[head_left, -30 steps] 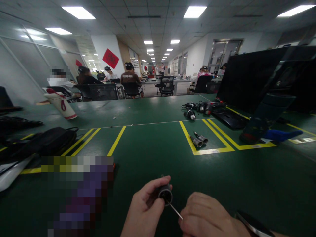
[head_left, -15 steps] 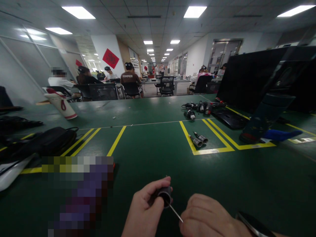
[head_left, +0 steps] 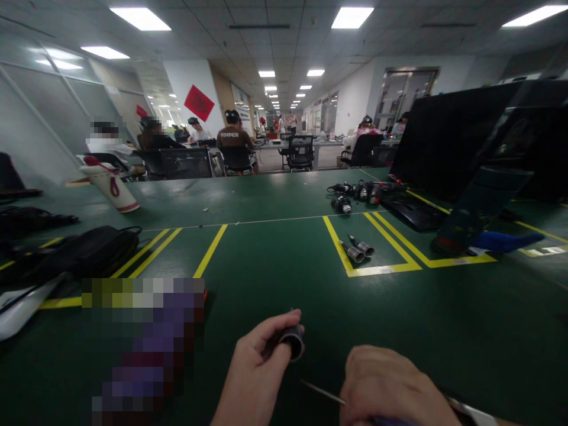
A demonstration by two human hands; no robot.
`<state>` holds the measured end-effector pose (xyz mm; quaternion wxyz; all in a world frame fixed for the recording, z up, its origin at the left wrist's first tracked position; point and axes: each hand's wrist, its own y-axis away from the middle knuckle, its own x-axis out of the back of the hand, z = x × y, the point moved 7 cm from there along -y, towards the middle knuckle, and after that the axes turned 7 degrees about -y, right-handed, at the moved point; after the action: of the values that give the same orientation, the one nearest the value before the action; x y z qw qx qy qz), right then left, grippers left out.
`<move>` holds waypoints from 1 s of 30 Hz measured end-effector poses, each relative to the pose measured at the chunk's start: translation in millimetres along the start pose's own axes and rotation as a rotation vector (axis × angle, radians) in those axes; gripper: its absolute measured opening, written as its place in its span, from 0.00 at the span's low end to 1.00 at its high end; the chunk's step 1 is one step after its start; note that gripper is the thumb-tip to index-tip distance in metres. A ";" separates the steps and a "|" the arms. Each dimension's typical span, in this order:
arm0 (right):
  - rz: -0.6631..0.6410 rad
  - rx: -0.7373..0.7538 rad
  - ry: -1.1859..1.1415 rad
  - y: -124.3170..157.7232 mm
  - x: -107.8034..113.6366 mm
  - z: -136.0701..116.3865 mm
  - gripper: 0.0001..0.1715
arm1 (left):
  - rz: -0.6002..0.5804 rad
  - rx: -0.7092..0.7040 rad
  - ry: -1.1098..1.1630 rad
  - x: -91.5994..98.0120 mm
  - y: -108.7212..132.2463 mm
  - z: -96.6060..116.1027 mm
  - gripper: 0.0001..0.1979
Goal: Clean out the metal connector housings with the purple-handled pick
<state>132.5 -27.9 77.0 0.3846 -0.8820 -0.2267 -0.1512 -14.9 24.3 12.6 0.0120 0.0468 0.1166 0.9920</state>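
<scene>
My left hand (head_left: 255,367) is wrapped round a dark hollow metal cylinder (head_left: 293,340), its open end facing toward me. In my right hand (head_left: 390,381), closed in a fist, is a screwdriver with a thin metal shaft (head_left: 323,391). A bit of its purplish handle shows under the fist. The shaft points left, its tip apart from the cylinder and a little below it. Two similar metal cylinders with thin stems, one of them a grey cylinder (head_left: 355,254), lie inside a yellow-taped area ahead on the right.
A pixelated purple box-like object (head_left: 164,337) lies left on the green table (head_left: 275,254). Farther back are metal parts with cables (head_left: 344,204), a black tray (head_left: 415,213), a dark bottle (head_left: 479,207) and a white cup (head_left: 113,189). Several people sit beyond the table.
The screwdriver's shaft has come out of the cylinder's opening. My right hand has moved right and slightly down with it, while my left hand has shifted slightly left with the cylinder.
</scene>
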 end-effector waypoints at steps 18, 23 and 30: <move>-0.105 -0.295 -0.199 4.9 -36.3 43.0 0.06 | 0.076 0.041 0.062 7.3 0.1 3.4 0.17; -0.160 -0.341 -0.165 6.5 -40.2 44.3 0.07 | 0.071 0.045 0.058 6.9 1.8 2.6 0.16; -0.218 -0.389 -0.058 7.2 -38.1 43.6 0.06 | 0.049 0.060 0.063 5.3 1.9 -1.1 0.17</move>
<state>107.8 -10.5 27.1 0.1822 -0.9137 -0.2982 -0.2075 -20.3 22.4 12.5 -0.0176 0.0186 0.1452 0.9891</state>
